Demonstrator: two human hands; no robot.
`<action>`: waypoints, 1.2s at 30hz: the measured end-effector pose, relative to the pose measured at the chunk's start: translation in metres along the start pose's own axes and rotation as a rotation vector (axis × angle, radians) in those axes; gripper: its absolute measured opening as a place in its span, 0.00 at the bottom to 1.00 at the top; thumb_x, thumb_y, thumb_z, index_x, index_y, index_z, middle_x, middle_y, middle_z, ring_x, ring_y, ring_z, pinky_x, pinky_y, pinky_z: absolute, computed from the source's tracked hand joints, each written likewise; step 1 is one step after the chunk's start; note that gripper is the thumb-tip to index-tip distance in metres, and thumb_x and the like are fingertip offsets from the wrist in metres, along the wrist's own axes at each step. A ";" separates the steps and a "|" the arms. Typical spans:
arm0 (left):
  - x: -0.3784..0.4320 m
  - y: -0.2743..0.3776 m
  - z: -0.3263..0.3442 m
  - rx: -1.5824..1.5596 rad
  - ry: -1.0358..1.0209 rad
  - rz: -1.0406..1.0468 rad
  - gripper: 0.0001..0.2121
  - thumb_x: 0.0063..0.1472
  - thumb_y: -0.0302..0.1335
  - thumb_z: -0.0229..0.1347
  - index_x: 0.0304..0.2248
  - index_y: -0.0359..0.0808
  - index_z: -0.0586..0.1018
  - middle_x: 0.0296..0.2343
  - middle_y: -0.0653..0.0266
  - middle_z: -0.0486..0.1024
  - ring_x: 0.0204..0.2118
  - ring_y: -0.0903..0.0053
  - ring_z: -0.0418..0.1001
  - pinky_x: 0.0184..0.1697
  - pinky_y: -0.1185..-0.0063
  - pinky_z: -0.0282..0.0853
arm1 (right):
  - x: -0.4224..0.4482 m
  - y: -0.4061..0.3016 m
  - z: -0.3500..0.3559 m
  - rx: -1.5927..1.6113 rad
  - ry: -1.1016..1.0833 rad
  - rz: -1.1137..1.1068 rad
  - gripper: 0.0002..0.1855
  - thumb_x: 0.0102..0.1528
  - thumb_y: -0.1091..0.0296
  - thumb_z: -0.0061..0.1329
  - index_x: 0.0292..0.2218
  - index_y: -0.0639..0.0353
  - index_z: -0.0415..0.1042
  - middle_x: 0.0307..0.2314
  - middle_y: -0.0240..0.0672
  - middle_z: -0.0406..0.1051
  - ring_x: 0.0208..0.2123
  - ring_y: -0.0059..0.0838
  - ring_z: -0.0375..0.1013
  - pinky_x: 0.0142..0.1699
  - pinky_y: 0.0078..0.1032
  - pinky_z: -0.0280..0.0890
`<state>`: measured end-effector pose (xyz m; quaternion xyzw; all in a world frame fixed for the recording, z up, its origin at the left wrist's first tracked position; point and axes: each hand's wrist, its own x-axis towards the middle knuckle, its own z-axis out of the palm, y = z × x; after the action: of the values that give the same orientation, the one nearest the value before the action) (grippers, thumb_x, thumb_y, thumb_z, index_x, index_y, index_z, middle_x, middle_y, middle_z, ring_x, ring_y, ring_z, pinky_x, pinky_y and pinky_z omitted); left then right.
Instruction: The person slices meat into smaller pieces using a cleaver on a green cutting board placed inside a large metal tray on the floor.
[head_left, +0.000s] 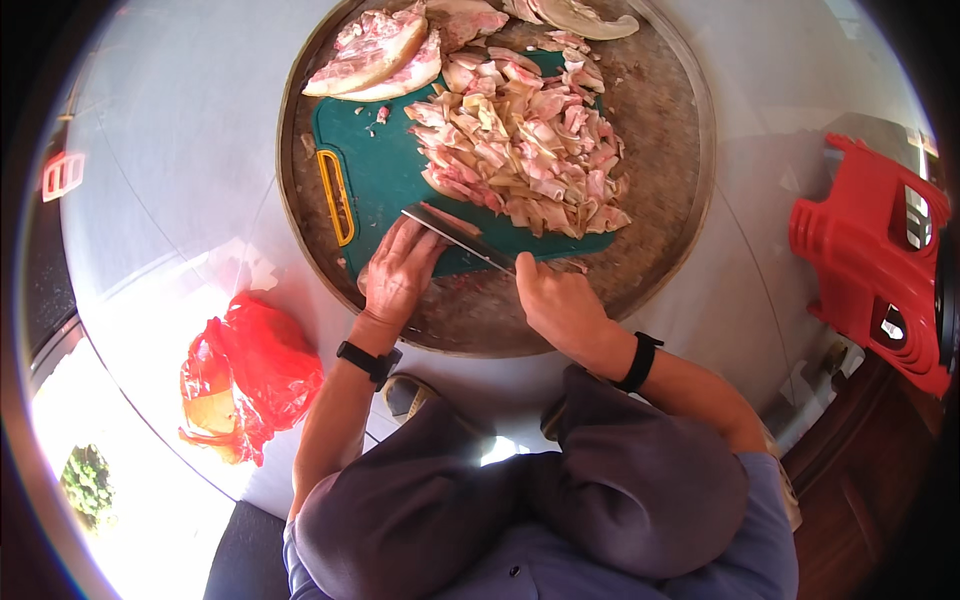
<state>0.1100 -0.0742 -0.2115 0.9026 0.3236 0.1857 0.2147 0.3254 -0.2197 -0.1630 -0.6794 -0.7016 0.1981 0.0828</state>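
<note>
My right hand (562, 304) is closed around the handle of a kitchen knife (459, 238), its blade slanting up and left to the fingertips of my left hand (400, 270). My left hand presses down on a piece of fatty meat, mostly hidden under the palm. Along the blade's far side lies a thin cut strip (450, 217). A green cutting board (367, 165) with a yellow handle (335, 197) carries a heap of sliced fatty meat (525, 150). Larger slabs of meat (375, 56) with skin overlap the board's far left corner.
The board rests in a round brown tray (660, 150) with a raised rim, on a pale tiled floor (187, 135). Another meat slab (577, 19) lies at the tray's far edge. On the left is a red plastic bag (262, 367); a red plastic stool (870, 247) stands right.
</note>
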 end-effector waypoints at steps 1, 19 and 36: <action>0.001 0.000 -0.001 -0.004 -0.009 -0.007 0.16 0.54 0.20 0.65 0.44 0.36 0.83 0.49 0.54 0.77 0.52 0.54 0.76 0.54 0.65 0.74 | 0.002 0.000 -0.001 0.030 -0.009 0.006 0.08 0.56 0.75 0.49 0.34 0.62 0.62 0.18 0.39 0.70 0.16 0.35 0.76 0.19 0.30 0.71; 0.000 0.001 -0.001 -0.008 0.001 0.044 0.16 0.53 0.20 0.62 0.43 0.38 0.82 0.45 0.63 0.75 0.49 0.62 0.77 0.48 0.67 0.77 | 0.021 -0.007 0.000 0.053 -0.075 0.052 0.08 0.57 0.75 0.49 0.34 0.60 0.61 0.17 0.40 0.73 0.20 0.39 0.79 0.23 0.32 0.73; -0.011 0.004 0.000 0.012 0.086 0.022 0.21 0.53 0.21 0.65 0.48 0.39 0.81 0.49 0.63 0.76 0.53 0.62 0.75 0.54 0.67 0.73 | 0.014 0.013 -0.011 0.067 0.084 0.092 0.08 0.54 0.78 0.47 0.36 0.63 0.62 0.18 0.43 0.73 0.18 0.44 0.77 0.22 0.38 0.71</action>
<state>0.1046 -0.0843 -0.2113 0.8987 0.3235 0.2248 0.1928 0.3401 -0.2045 -0.1604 -0.7154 -0.6586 0.1962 0.1257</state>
